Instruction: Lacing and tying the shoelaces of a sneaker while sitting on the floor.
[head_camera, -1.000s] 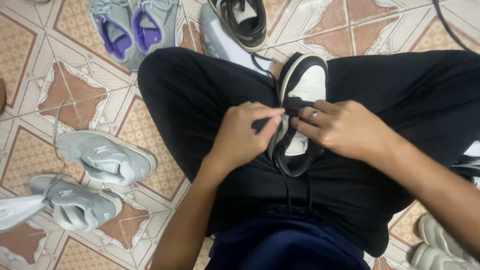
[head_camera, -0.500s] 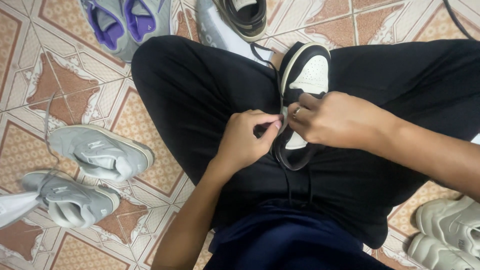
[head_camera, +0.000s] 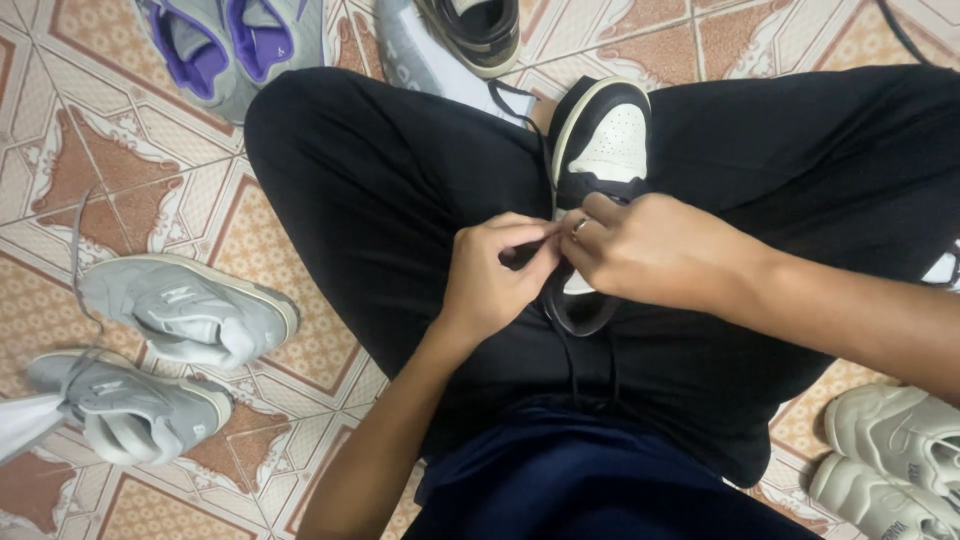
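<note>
A black and white sneaker (head_camera: 603, 140) rests on my lap, toe pointing away, over black trousers (head_camera: 400, 200). My left hand (head_camera: 492, 275) pinches a black shoelace (head_camera: 520, 255) at the shoe's left side, fingers closed on it. My right hand (head_camera: 650, 250), with a ring on one finger, covers the shoe's middle and grips the lace area too. The fingertips of both hands meet over the tongue. Lace ends (head_camera: 575, 365) hang down toward my waist. The shoe's heel opening (head_camera: 580, 315) shows below the hands.
On the patterned tile floor (head_camera: 90, 190) lie a grey pair of sneakers (head_camera: 185, 315) at left, a grey and purple pair (head_camera: 225, 45) at top left, another dark shoe (head_camera: 475, 30) at top, and a white pair (head_camera: 890, 450) at bottom right.
Both hands have drawn closer together over the shoe's laces, and the left hand's fingers have curled tighter. The view has shifted slightly, so the shoes on the floor sit lower and further left.
</note>
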